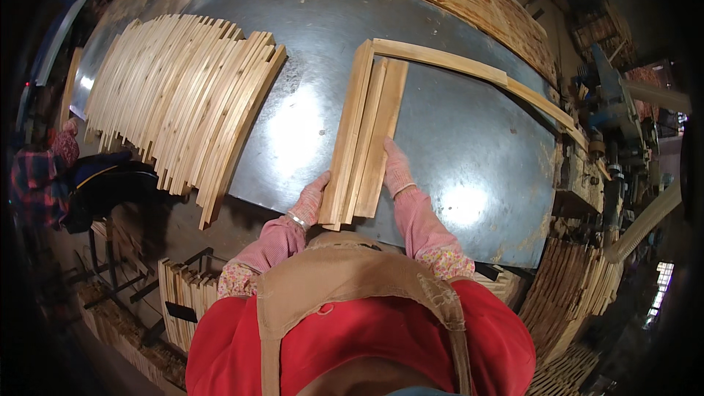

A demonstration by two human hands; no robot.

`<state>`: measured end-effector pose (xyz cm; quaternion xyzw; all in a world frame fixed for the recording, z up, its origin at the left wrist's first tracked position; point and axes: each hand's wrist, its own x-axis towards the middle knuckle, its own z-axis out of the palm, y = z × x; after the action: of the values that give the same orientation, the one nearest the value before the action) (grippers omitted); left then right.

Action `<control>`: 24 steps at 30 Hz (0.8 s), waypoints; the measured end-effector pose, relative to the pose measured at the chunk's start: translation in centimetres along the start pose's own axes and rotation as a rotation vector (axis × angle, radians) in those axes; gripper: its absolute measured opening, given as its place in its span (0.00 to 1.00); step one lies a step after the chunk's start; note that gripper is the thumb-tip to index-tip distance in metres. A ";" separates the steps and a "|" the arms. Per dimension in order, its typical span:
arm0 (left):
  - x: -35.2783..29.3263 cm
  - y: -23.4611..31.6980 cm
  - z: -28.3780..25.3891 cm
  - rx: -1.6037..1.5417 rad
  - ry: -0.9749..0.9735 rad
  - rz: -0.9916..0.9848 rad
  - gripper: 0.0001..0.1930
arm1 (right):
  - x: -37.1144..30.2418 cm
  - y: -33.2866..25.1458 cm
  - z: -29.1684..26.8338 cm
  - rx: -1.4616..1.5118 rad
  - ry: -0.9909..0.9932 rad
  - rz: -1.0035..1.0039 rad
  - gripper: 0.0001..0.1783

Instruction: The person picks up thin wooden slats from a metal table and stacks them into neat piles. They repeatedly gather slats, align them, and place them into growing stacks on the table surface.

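Note:
A small bundle of long, pale wooden strips (352,154) lies side by side on the metal-topped table (293,169), pointing away from me. Near its close end, my left hand (314,196) grips the left edge. My right hand (397,167) holds the right edge, a little farther up, with its thumb along the rightmost strip. Some fingers of both hands are hidden. At the far end, the bundle comes up against a wooden rail (440,61) that runs off to the right.
To the left, many wooden strips (176,88) lie in a wide row. Long brown boards (440,0) line the far edge. Machinery (616,117) stands at the right, above stacked boards (565,293). A person in a plaid sleeve (40,183) is at the far left.

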<state>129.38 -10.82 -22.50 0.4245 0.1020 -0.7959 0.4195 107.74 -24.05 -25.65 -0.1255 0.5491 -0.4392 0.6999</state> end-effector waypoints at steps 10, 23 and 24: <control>-1.3 0.6 -0.2 0.146 -0.048 0.025 0.32 | -2.5 3.2 3.7 -0.384 -0.089 0.050 0.37; -5.9 5.4 0.9 0.471 -0.209 0.295 0.46 | -4.7 3.0 7.7 0.099 -0.265 0.259 0.36; -6.0 5.6 -0.2 0.177 -0.232 0.213 0.42 | -4.7 2.8 7.5 0.165 -0.334 0.276 0.36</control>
<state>135.44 -10.71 -16.95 0.3734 -0.0630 -0.7965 0.4714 115.60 -21.23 -21.67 -0.0623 0.3998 -0.3558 0.8424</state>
